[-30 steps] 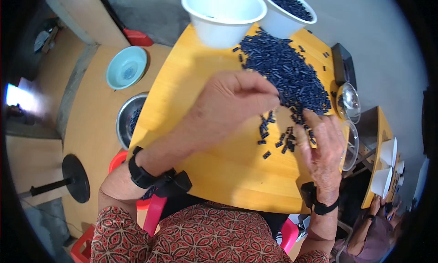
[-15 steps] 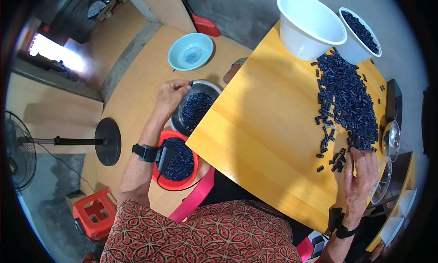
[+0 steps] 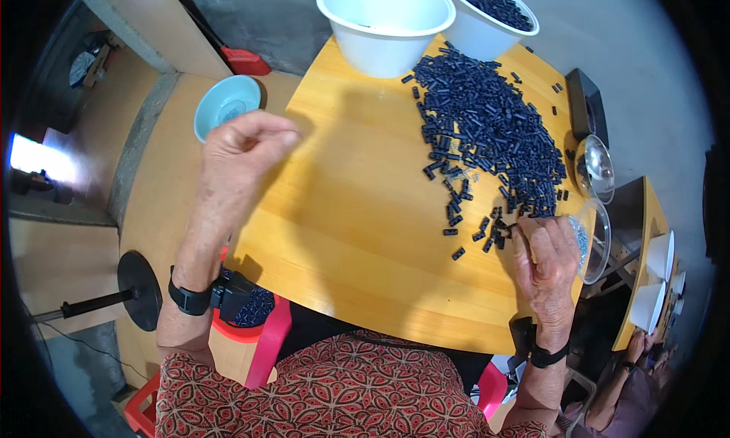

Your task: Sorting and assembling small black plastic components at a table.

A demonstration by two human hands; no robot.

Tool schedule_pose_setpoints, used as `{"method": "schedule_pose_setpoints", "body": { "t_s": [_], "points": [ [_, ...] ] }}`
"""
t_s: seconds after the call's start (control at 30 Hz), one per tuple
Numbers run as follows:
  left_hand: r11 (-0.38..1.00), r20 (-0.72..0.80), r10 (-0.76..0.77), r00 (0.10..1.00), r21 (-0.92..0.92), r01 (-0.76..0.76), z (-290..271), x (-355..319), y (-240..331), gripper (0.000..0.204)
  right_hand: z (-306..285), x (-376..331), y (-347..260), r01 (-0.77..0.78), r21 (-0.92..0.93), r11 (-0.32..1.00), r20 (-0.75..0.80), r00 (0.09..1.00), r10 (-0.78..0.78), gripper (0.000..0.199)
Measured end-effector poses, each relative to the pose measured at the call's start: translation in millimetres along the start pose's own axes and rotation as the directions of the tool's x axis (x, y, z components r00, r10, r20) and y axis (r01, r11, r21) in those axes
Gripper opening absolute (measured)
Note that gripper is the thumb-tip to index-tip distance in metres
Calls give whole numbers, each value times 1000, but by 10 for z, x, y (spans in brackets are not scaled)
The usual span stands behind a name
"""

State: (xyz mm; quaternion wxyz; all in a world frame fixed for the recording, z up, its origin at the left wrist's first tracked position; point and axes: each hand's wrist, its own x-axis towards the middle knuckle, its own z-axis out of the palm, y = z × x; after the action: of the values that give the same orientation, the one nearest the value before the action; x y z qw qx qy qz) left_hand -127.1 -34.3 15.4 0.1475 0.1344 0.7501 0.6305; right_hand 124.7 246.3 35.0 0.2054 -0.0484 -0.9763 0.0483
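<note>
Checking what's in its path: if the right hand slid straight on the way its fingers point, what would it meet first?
The right hand points up the table; its fingers would probably meet the loose dark blue pieces first, then the main pile.

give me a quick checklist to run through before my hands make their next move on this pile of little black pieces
1. Right hand at the near edge of the pile of black pieces: ok.
2. Left hand free to reach: fingers pinched together above the wooden table; whether they hold a piece, cannot tell.
3. Empty white bowl upright: ok.
4. Second white bowl has room: cannot tell, it already holds pieces.
5. Pieces all on the table: ok, none seen over the edge.
</note>
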Motion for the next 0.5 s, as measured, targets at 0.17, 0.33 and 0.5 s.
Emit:
{"method": "schedule_pose_setpoints", "body": {
  "t_s": [0.17, 0.33, 0.5],
  "points": [
    [928, 414, 257, 873, 147, -343, 780, -53, 220, 10, -76, -122, 35, -53, 4, 999, 22, 998, 53, 19],
    [946, 593, 224, 773, 58, -319, 1320, -112, 260, 14, -91, -278, 32, -148, 57, 987, 48, 988, 145, 11],
    [960, 643, 202, 738, 20, -280, 1677, -126, 348, 15, -20, -426, 18, -679, 445, 584, 176, 706, 686, 9]
  ]
}}
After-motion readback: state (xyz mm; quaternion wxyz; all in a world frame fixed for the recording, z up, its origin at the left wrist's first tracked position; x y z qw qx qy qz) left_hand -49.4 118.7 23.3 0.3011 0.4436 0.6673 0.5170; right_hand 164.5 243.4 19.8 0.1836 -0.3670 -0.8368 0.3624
